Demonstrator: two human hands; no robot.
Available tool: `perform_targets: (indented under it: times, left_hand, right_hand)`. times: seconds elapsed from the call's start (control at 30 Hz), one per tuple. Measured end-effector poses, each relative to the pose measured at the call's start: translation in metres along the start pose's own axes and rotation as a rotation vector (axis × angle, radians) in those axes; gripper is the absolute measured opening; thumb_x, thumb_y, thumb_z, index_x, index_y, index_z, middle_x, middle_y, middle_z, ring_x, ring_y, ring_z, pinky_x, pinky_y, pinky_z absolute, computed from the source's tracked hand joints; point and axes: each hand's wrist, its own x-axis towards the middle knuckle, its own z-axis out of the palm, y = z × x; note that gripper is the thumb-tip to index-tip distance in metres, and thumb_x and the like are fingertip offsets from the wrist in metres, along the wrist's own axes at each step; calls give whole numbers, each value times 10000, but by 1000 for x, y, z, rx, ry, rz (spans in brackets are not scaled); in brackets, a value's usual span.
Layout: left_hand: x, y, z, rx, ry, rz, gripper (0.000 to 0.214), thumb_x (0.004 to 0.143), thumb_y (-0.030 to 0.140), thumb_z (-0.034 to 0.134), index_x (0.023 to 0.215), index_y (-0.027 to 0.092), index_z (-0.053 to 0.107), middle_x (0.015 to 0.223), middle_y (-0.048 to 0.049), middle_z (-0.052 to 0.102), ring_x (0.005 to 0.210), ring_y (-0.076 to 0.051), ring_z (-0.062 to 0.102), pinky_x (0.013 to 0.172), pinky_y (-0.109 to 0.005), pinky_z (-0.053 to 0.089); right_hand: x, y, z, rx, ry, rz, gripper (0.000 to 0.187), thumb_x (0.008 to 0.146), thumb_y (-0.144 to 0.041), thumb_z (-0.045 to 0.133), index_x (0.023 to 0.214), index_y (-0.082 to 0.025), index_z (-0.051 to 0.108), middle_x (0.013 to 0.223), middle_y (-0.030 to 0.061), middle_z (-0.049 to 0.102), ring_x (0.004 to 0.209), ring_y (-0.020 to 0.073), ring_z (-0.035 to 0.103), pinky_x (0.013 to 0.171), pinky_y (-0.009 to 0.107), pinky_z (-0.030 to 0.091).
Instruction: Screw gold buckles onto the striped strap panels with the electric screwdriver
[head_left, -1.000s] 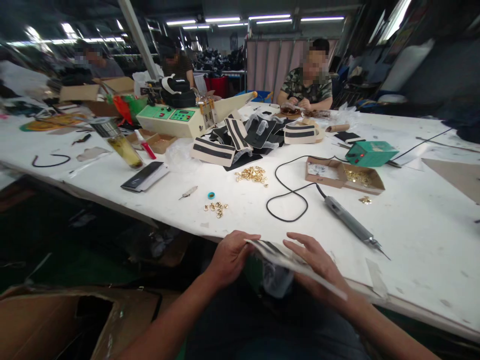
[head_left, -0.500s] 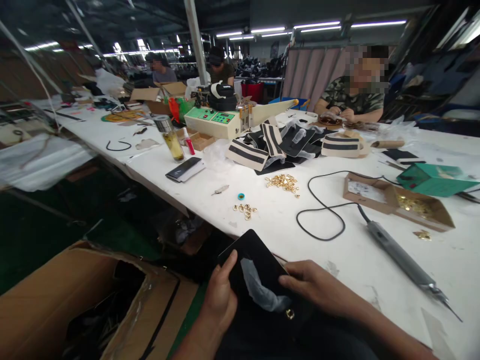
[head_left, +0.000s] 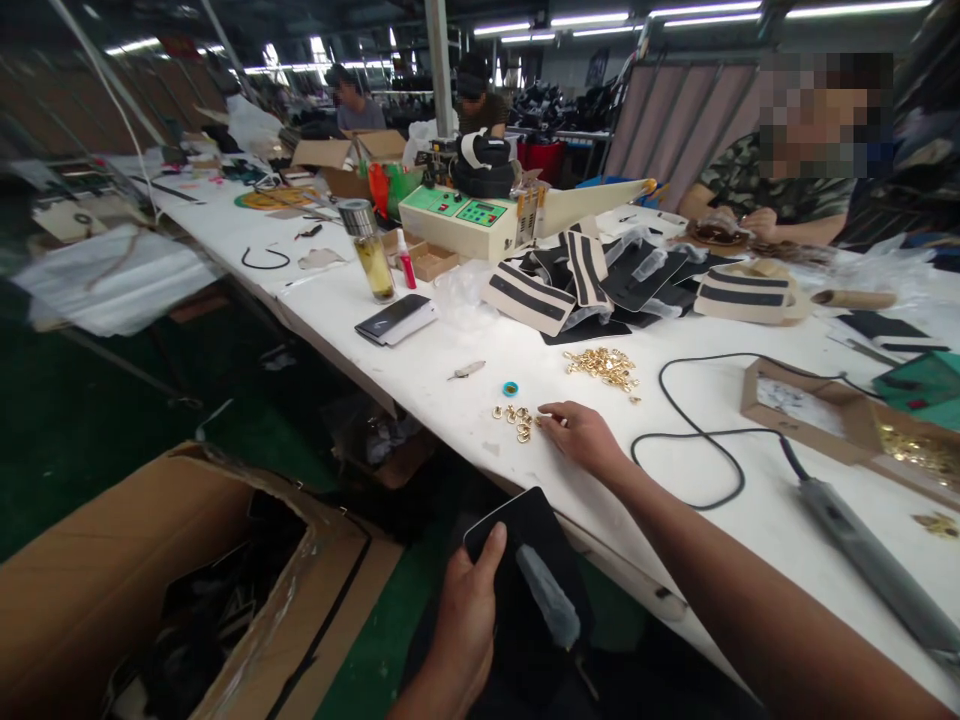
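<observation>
My left hand [head_left: 469, 610] grips the left edge of a black flat panel [head_left: 536, 525], its thumb on top. A strip of cloudy plastic wrap [head_left: 550, 600] covers part of the panel, which is tilted below the table's front edge. Over the tabletop, my right hand [head_left: 581, 432] has its fingertips pinched at the right side of a small group of gold-coloured ring fittings [head_left: 523, 430]. A small gold fitting shows at those fingertips. Behind the group is a blue round cap [head_left: 511, 388], and a larger heap of gold fittings [head_left: 604, 367] lies farther back.
A grey pen-shaped tool [head_left: 870, 560] with a black cord lies at right, near cardboard trays [head_left: 795, 410]. Black and beige strips [head_left: 532, 295] are piled behind. A glass bottle [head_left: 373, 255] and phone [head_left: 394, 318] stand left. An open carton [head_left: 330, 590] is beside me; a co-worker [head_left: 787, 180] sits opposite.
My right hand has let go of the black panel and reached forward to the small gold fittings. My left hand still holds the panel. The view has shifted, so the table things sit differently.
</observation>
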Motion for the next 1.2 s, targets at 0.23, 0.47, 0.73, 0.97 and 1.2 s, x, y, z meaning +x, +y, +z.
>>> perform_targets:
  times: [0.23, 0.47, 0.73, 0.97, 1.2]
  left_hand:
    - [10, 0, 2, 63, -56, 5, 597, 745, 555, 876, 1179, 157, 777, 1143, -141, 813, 1263, -372, 682, 1160, -500, 464]
    - [10, 3, 5, 92, -105, 8, 571, 791, 578, 829, 1175, 159, 779, 1171, -136, 806, 1241, -360, 693, 1141, -475, 481]
    - [-4, 19, 15, 139, -122, 137, 517, 861, 520, 794, 1243, 174, 758, 1195, -108, 800, 1220, -325, 701, 1122, -434, 490]
    - [-30, 25, 39, 348, -249, 196, 509, 890, 567, 741, 1186, 157, 796, 1029, -85, 828, 980, -302, 754, 873, -346, 581]
    - [-62, 25, 57, 503, -292, 308, 432, 920, 544, 713, 1102, 166, 820, 876, -45, 813, 876, -257, 733, 849, -310, 559]
  right_hand:
    - [-1, 0, -3, -21, -37, -54, 204, 944, -315, 642, 1045, -277, 815, 1002, 43, 770, 891, 213, 707, 856, 325, 517]
    - [-2, -1, -2, 37, -24, -67, 155, 889, -236, 668, 947, -252, 811, 959, 41, 757, 860, 204, 693, 858, 326, 512]
    - [-70, -33, -39, 470, 8, 166, 352, 897, -505, 708, 1021, -181, 771, 782, 49, 739, 650, 188, 668, 631, 321, 561]
    - [-164, -67, -58, 655, 67, 194, 233, 884, -432, 770, 938, -205, 774, 867, 51, 766, 748, 189, 678, 695, 305, 559]
    - [-193, -66, -59, 478, 276, -17, 40, 917, -243, 712, 901, -233, 748, 878, 30, 740, 805, 180, 695, 731, 297, 550]
